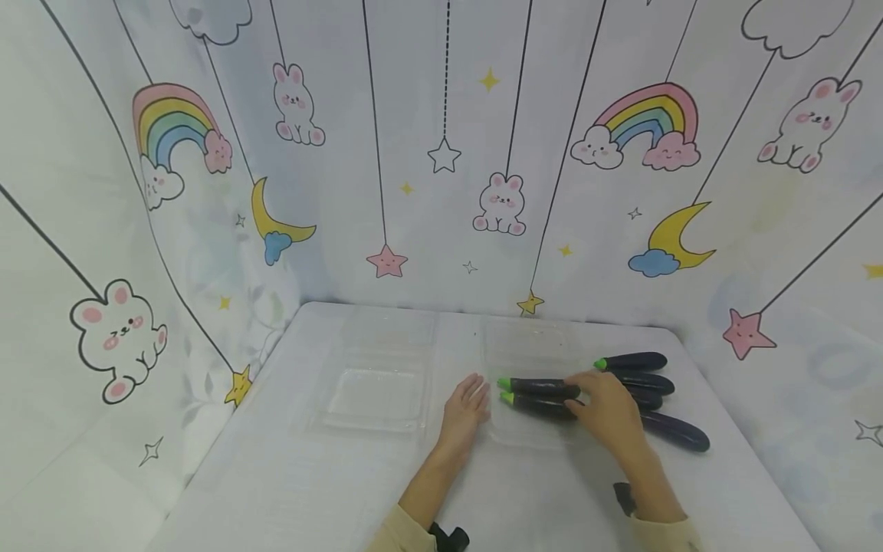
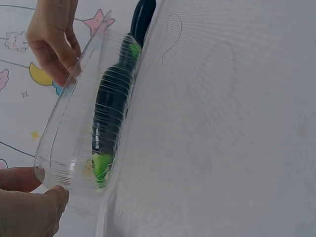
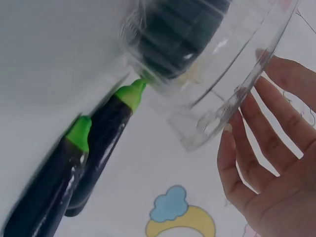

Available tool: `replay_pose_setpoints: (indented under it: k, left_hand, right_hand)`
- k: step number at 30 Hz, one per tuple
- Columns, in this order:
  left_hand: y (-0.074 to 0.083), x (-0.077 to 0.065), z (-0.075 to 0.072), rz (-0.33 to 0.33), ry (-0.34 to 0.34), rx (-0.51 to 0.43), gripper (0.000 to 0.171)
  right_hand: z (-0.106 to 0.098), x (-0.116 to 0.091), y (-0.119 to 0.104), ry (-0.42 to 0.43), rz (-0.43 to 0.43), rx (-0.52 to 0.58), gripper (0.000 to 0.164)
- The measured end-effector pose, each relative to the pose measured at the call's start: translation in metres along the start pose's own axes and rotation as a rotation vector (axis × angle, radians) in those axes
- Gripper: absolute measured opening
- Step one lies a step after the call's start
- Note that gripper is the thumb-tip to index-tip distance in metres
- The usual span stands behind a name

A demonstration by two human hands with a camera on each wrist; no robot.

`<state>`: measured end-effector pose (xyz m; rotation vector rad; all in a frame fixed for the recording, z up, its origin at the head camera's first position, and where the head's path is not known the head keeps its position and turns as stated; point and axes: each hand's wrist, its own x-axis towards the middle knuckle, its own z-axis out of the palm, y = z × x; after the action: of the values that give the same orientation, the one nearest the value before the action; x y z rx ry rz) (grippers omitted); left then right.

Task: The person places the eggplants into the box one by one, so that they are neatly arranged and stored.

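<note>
Two dark eggplants with bright green stem ends lie side by side in a clear plastic container. My left hand rests at the container's left side, fingers straight. The left wrist view shows its fingertips at the container's near corner. Over the right end of these eggplants reaches my right hand. In the right wrist view its fingers are spread, tips right at the clear rim, with nothing gripped. Through the ribbed wall shows one eggplant. Right of the container lie several more eggplants, partly hidden by the right hand.
A second clear container stands on the left of the white table. Clear plastic also extends behind the right container. White cloth walls printed with rabbits, stars and rainbows enclose the table's back and sides.
</note>
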<state>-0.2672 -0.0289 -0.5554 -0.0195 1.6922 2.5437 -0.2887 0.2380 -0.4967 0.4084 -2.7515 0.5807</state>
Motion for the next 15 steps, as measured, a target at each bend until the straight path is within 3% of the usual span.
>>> replay_pose_setpoints:
  k: [15]
  left_hand:
    - [-0.002,0.001,0.000,0.002,0.001,-0.008,0.075]
  right_hand:
    - [-0.016,-0.012,0.018,0.081,0.053,-0.015,0.034]
